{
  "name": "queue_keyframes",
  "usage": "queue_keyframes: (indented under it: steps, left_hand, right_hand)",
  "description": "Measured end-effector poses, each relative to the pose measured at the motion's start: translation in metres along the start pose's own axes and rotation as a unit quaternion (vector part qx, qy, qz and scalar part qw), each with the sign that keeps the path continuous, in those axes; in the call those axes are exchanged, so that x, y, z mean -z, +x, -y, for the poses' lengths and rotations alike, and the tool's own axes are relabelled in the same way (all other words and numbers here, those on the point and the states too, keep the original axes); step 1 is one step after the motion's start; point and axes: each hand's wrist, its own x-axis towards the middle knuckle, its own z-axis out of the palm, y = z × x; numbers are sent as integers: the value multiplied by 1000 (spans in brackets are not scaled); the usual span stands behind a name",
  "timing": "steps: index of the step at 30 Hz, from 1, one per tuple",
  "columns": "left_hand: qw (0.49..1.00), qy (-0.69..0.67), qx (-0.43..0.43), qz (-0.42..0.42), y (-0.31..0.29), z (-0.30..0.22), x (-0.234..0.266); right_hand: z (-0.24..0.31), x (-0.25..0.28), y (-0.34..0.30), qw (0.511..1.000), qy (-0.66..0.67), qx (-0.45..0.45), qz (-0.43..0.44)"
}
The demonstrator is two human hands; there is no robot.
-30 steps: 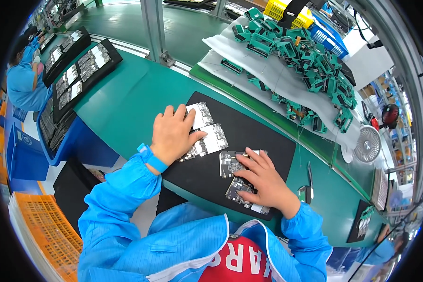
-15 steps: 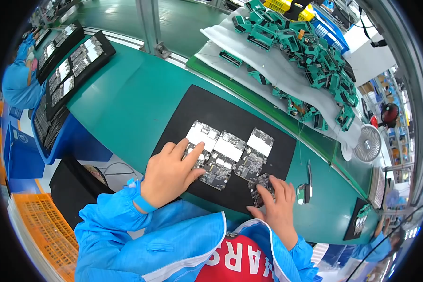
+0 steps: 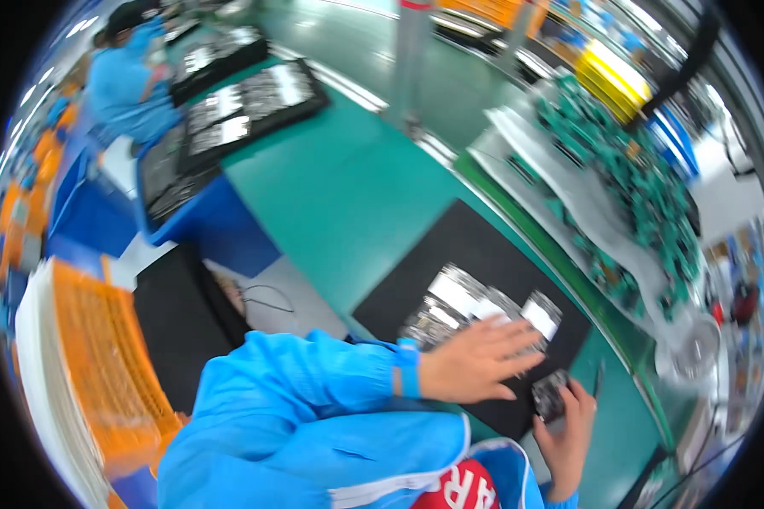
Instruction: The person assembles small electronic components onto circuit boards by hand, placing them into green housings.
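Note:
Several circuit boards (image 3: 443, 307), each with a white patch, lie side by side on a black mat (image 3: 463, 236). Across the nearer part of these boards my left hand (image 3: 471, 360) is spread flat, fingers apart, hiding some of them. At the mat's right edge my right hand (image 3: 571, 428) pinches a small dark circuit board (image 3: 549, 395) between thumb and fingers. A blue band circles my left wrist. Motion blurs the whole picture.
Green plastic frames (image 3: 620, 174) are heaped on a white-lined shelf at the far right. Beside the table stands a blue bin (image 3: 229, 225); black trays of boards (image 3: 250, 114) lie far left near a co-worker in blue (image 3: 127, 93). An orange crate (image 3: 102, 356) is at left.
My view has swung left, shifting the scene rightward and tilting it. My left hand has moved right over the boards, its fingers spreading. The right hand still grips the small board.

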Motion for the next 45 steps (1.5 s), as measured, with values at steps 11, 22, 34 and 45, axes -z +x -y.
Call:
queue_keyframes:
  steps: [11,22,34,45]
  left_hand:
    - [882,-393,257,41,-8,3,39]
    - [823,-318,345,-319,-89,76,147]
    - [680,-167,415,-581,-202,137,284]
    - [566,-76,419,-706,-234,228,397]
  right_hand:
    - [52,-25,66,961,37,273,37]
    - [50,-31,75,959,48,278,30]
    - [34,-33,67,976,63,197,73]
    - [29,-43,67,979,51,185,71]
